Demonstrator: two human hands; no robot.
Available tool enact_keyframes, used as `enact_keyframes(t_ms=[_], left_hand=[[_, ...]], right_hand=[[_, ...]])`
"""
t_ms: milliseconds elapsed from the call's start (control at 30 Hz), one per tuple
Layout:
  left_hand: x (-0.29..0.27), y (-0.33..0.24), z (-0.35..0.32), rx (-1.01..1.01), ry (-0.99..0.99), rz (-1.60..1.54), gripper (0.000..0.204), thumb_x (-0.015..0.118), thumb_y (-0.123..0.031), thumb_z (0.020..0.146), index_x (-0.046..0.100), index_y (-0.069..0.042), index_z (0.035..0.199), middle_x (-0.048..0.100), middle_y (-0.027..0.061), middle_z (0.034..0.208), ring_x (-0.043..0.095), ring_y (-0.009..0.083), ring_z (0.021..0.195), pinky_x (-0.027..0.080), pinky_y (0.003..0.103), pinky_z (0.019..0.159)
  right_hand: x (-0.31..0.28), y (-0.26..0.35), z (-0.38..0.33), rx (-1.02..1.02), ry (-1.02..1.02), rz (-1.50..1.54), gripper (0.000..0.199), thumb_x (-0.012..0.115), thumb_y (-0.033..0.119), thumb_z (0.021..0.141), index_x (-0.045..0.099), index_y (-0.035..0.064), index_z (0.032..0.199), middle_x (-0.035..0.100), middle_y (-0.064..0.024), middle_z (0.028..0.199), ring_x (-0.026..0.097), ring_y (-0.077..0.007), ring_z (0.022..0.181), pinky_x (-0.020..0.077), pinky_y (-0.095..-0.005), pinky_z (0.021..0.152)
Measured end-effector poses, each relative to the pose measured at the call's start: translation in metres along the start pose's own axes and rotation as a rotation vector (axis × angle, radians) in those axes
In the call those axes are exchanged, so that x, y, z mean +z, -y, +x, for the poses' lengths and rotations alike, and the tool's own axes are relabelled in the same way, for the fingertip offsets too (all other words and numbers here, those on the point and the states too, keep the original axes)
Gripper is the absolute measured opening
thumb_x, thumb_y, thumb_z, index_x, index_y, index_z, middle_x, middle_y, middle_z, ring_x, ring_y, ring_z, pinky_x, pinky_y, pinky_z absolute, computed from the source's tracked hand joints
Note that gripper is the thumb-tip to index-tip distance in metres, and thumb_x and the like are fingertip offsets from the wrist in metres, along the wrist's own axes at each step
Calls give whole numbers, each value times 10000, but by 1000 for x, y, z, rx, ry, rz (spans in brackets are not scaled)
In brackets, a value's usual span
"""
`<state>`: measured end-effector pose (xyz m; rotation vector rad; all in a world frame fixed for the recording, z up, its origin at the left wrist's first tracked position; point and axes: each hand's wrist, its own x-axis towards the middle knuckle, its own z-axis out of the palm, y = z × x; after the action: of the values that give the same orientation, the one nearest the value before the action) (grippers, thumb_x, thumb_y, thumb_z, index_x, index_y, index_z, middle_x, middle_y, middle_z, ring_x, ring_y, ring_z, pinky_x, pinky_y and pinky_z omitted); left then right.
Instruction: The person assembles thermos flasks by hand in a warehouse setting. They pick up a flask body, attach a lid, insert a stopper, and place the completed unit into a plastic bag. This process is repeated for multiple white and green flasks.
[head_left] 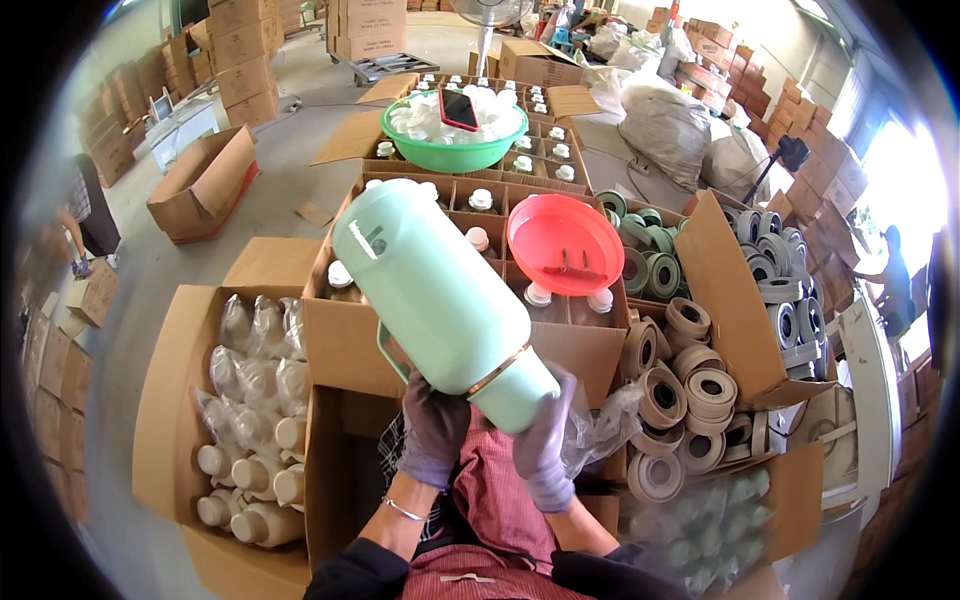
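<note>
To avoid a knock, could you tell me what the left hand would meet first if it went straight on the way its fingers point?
The left hand already touches the mint-green flask; beyond probably lies the open carton's wall.

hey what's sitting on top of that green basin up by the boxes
A dark phone with a red edge lies on a heap of white caps that fills the green basin. The heap hides the basin's bottom, and the basin covers much of the open box beneath it.

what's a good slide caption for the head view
Both gloved hands, left hand and right hand, hold a mint-green flask over open cartons.
</note>
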<state>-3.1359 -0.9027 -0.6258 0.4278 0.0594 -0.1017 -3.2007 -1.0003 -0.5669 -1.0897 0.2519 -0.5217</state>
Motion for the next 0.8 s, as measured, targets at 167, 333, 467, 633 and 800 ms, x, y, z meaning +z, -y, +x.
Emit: enact_keyframes(t_ms=[167,333,467,633,800], left_hand=[[-11,-26,-6,457,251,1059,178,579,-89,935,616,42,1050,705,110,986,673,173,904,527,294,802],[-18,-37,-8,637,341,1318,249,557,-125,957,599,43,1136,675,130,1109,662,216,994,525,335,864],[-56,-52,6,107,156,308,394,460,-280,1008,532,4,1272,604,131,1246,595,234,1146,490,383,997],[-73,-133,-3,486,94,1167,406,567,-313,978,577,18,1213,698,96,1028,667,174,908,558,307,823],[-139,-161,-40,-27,-96,956,308,609,-246,916,685,11,1066,711,71,967,659,149,873,532,287,770]], right_hand=[[-34,-11,-14,704,385,370,950,353,837,833,443,32,1329,579,-132,1105,617,-240,854,533,-359,682],[-41,-21,-22,-119,350,-337,851,677,424,858,246,9,1464,404,-180,1350,505,-275,1182,422,-456,1028],[-30,-3,-5,417,641,-161,850,775,283,832,273,6,1460,477,-182,1297,595,-249,1071,537,-394,855],[-49,24,150,-532,631,-1288,215,686,227,841,691,76,994,695,-131,928,678,-309,829,558,-395,754],[-79,14,306,-410,437,-2042,325,648,250,796,693,98,1079,658,-201,1075,657,-351,1019,540,-436,892]])
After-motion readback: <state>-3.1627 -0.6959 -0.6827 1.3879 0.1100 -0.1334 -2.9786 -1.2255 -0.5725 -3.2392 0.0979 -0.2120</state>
